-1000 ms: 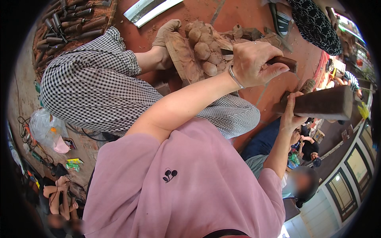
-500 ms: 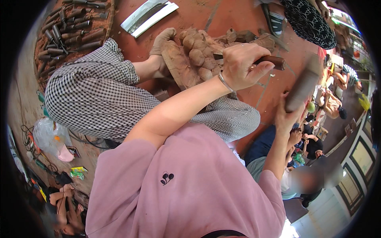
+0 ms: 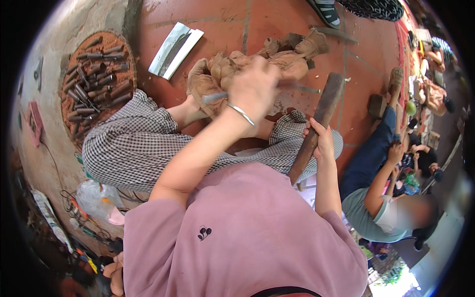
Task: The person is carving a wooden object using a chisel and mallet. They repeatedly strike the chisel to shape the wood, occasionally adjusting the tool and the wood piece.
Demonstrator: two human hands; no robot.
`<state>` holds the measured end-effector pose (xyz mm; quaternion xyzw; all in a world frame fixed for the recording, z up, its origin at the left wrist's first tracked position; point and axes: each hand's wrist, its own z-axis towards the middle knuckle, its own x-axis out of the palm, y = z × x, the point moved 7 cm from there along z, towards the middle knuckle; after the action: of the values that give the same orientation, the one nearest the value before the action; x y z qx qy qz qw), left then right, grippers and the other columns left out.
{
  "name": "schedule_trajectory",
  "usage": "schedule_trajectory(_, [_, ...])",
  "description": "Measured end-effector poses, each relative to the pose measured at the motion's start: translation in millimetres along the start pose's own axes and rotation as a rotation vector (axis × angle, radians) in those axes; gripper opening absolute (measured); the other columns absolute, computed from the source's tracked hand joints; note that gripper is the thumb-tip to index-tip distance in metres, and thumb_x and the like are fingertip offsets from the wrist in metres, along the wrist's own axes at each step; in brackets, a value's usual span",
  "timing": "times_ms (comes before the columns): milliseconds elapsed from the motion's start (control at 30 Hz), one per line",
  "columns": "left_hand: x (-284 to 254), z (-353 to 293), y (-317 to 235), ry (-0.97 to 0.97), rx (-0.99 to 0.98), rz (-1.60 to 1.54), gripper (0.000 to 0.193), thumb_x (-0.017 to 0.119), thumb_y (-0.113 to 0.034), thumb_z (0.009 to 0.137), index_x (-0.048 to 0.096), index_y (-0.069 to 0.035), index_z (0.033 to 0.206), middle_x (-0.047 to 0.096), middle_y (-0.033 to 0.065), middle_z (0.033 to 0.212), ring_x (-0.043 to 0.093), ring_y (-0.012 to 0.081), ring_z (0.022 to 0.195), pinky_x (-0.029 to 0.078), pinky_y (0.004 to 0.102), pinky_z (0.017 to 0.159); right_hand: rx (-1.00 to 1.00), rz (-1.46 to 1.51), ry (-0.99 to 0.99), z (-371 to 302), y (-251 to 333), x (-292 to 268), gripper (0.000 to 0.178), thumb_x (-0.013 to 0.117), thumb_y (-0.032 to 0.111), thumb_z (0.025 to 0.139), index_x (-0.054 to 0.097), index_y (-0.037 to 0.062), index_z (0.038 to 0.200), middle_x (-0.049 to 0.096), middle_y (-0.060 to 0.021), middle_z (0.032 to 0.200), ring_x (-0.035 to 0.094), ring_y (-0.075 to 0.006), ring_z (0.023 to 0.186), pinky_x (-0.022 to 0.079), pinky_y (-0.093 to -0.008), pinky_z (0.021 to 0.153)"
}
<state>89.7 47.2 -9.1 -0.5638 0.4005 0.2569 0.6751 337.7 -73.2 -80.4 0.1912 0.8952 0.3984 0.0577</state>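
Note:
My left hand [image 3: 255, 88], smeared by motion and wearing a silver bangle at the wrist, is closed round a chisel [image 3: 214, 97]. The flat metal end points left, and the other end sticks out past the right of my fist. Just beyond lies a brown wood carving [image 3: 225, 67] with rounded, lumpy shapes, on the floor between my legs. I cannot tell whether the chisel touches it. Over my right knee, my right hand [image 3: 322, 140] grips a long dark wooden mallet [image 3: 324, 106], held slanting, its lower end near my shirt.
A round tray [image 3: 129, 52] of several chisels in wood chips stands at the left. A white, dark-striped piece [image 3: 175, 51] lies on the red tiles [image 3: 217, 15]. A plastic bag [image 3: 96, 198] and cords are at lower left. A seated person [image 3: 371, 173] is close on my right.
My left hand has moved left and nearer with the chisel. The mallet has come down and left toward my knee, and its tilt has changed. The view has shifted.

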Motion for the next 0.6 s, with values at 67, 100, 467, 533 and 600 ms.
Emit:
schedule_trajectory(67, [-11.0, 8.8, 39.1, -0.058, 0.029, 0.013, 0.042, 0.078, -0.042, 0.074, 0.066, -0.008, 0.095, 0.062, 0.0132, 0.095, 0.068, 0.0314, 0.086, 0.055, 0.0442, 0.071, 0.093, 0.073, -0.025, 5.9, -21.0, -0.9, 0.032, 0.066, 0.013, 0.091, 0.052, 0.0052, 0.119, 0.061, -0.0075, 0.081, 0.061, -0.0174, 0.065, 0.052, -0.0322, 0.055])
schedule_trajectory(100, [-12.3, 15.6, 51.4, 0.042, 0.029, -0.016, 0.044, 0.079, -0.044, 0.072, 0.067, -0.009, 0.096, 0.063, 0.0131, 0.094, 0.068, 0.0319, 0.087, 0.055, 0.0444, 0.074, 0.127, 0.085, -0.045, 12.7, -31.8, -4.5, 0.026, 0.067, 0.015, 0.091, 0.052, 0.0043, 0.11, 0.061, -0.0075, 0.079, 0.061, -0.0173, 0.064, 0.052, -0.0322, 0.053])
schedule_trajectory(467, [-6.0, 38.1, 73.5, 0.415, 0.133, -0.173, 0.055, 0.079, -0.043, 0.071, 0.067, -0.006, 0.111, 0.067, 0.0149, 0.099, 0.066, 0.0335, 0.092, 0.053, 0.0416, 0.082, 0.467, 0.443, 0.039, 56.6, -108.0, -21.5, 0.027, 0.069, 0.021, 0.089, 0.049, 0.0055, 0.1, 0.06, -0.0091, 0.077, 0.06, -0.0181, 0.062, 0.054, -0.0341, 0.053])
schedule_trajectory(533, [-7.3, 32.2, 60.5, 0.26, 0.139, -0.027, 0.056, 0.077, -0.048, 0.072, 0.068, -0.006, 0.107, 0.067, 0.0146, 0.098, 0.067, 0.0335, 0.089, 0.053, 0.0423, 0.078, 0.44, 0.422, 0.043, 62.0, -106.3, -20.9, 0.028, 0.069, 0.021, 0.09, 0.048, 0.0058, 0.1, 0.059, -0.0089, 0.077, 0.06, -0.0179, 0.062, 0.054, -0.0342, 0.053])
schedule_trajectory(600, [-7.1, 26.1, 50.1, 0.139, 0.115, 0.024, 0.054, 0.073, -0.053, 0.073, 0.069, -0.008, 0.102, 0.067, 0.0134, 0.096, 0.068, 0.0338, 0.085, 0.054, 0.0432, 0.073, 0.415, 0.401, 0.04, 62.2, -106.0, -20.2, 0.028, 0.068, 0.022, 0.09, 0.048, 0.0069, 0.101, 0.06, -0.009, 0.076, 0.06, -0.0181, 0.061, 0.054, -0.0344, 0.053])
